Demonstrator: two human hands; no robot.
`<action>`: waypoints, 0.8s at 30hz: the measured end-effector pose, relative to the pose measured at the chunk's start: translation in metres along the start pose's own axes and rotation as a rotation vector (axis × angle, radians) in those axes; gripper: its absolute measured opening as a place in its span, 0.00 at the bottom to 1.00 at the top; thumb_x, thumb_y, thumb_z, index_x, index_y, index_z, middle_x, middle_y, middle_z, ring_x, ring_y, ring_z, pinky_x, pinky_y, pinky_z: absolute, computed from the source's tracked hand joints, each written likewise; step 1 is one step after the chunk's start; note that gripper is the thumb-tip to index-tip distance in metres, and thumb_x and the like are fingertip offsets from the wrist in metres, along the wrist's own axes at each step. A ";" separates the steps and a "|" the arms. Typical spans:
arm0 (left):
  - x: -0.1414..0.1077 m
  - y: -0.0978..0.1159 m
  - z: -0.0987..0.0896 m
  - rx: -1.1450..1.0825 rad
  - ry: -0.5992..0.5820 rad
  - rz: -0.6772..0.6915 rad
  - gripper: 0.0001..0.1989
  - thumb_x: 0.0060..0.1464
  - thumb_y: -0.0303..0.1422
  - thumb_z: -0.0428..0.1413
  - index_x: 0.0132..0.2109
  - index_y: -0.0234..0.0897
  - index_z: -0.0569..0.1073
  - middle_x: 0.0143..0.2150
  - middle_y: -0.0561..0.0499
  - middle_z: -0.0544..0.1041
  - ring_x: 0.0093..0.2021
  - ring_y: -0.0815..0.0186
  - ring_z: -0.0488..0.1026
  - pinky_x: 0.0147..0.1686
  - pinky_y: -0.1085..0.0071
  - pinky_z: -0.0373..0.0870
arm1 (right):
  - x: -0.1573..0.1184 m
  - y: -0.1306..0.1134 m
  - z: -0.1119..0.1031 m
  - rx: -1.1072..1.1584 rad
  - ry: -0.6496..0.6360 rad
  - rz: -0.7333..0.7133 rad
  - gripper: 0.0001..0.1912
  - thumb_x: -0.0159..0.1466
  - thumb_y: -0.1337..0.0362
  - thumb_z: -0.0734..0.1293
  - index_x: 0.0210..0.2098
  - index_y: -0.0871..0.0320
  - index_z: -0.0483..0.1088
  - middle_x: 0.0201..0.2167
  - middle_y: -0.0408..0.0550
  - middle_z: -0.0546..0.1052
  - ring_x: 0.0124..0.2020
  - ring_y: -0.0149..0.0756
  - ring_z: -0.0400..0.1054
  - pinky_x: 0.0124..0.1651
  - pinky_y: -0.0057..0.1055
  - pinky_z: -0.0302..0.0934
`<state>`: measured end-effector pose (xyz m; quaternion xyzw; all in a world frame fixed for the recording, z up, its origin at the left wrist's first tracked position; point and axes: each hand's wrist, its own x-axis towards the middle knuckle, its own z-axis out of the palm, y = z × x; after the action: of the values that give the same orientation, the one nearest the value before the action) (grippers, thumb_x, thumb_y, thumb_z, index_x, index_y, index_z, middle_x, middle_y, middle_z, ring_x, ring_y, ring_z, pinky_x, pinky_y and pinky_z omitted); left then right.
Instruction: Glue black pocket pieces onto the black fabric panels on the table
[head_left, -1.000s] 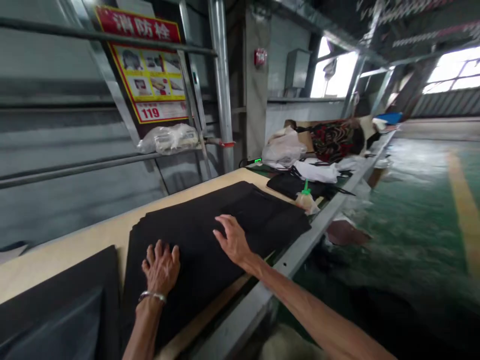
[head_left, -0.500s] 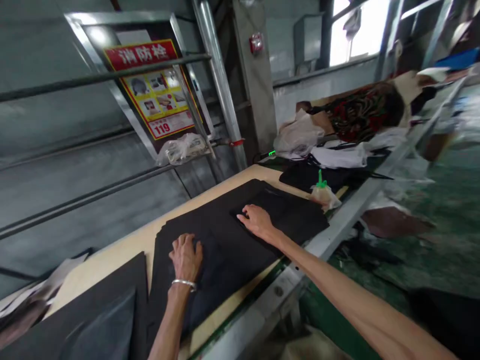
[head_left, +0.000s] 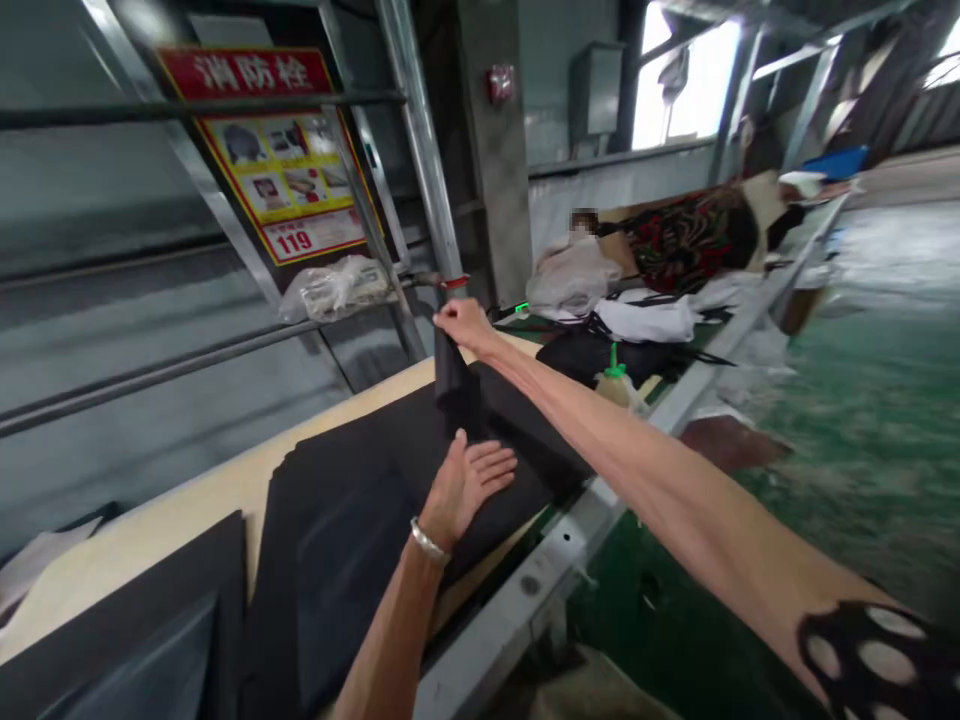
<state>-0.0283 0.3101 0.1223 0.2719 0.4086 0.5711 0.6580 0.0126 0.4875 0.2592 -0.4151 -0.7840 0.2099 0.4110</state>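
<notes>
My right hand point(head_left: 466, 325) is raised above the table, its fingers pinching the edge of a thin black sheet point(head_left: 451, 375). The sheet hangs down in a fold from the fingertips. Below it lies a stack of black sheets point(head_left: 330, 460), with a shinier dark piece point(head_left: 352, 560) on its near left part. My left hand point(head_left: 471, 482), a silver bracelet at the wrist, is over the right part of this stack, fingers stretched out and palm turned sideways. Whether it touches the sheets I cannot tell.
Another black stack point(head_left: 180, 580) lies at the left on the pale tabletop point(head_left: 360, 408). A bottle with a green nozzle point(head_left: 613, 372) stands near the metal table rail point(head_left: 517, 600). Plastic bags point(head_left: 574, 275) and white cloth point(head_left: 649, 318) lie farther back. Metal bars point(head_left: 322, 335) run along the wall.
My right hand has risen from the stack and now lifts a black sheet by its edge. My left hand has moved right and opened out. The view has shifted slightly right.
</notes>
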 end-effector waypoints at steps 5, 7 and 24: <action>0.024 0.028 0.026 -0.106 -0.024 0.190 0.26 0.68 0.48 0.42 0.48 0.30 0.73 0.58 0.35 0.72 0.53 0.57 0.75 0.49 0.62 0.76 | -0.009 0.038 -0.046 0.444 0.426 0.059 0.14 0.64 0.57 0.62 0.41 0.62 0.69 0.34 0.45 0.73 0.33 0.31 0.69 0.36 0.28 0.69; 0.027 0.022 0.027 -0.109 0.039 0.186 0.22 0.68 0.45 0.43 0.46 0.30 0.72 0.55 0.35 0.74 0.51 0.58 0.76 0.48 0.64 0.77 | -0.047 0.073 -0.044 0.464 0.455 0.199 0.11 0.62 0.59 0.64 0.38 0.60 0.68 0.33 0.45 0.72 0.31 0.31 0.69 0.33 0.27 0.70; 0.036 -0.035 0.020 0.457 0.329 0.075 0.10 0.56 0.28 0.58 0.26 0.31 0.71 0.24 0.48 0.76 0.24 0.70 0.74 0.20 0.79 0.59 | -0.190 0.159 -0.034 0.695 0.257 0.718 0.12 0.62 0.71 0.67 0.27 0.59 0.59 0.15 0.38 0.67 0.17 0.29 0.69 0.18 0.21 0.64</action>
<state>0.0079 0.3399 0.0957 0.3319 0.6177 0.5244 0.4830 0.1770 0.4208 0.0821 -0.5194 -0.4192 0.5332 0.5197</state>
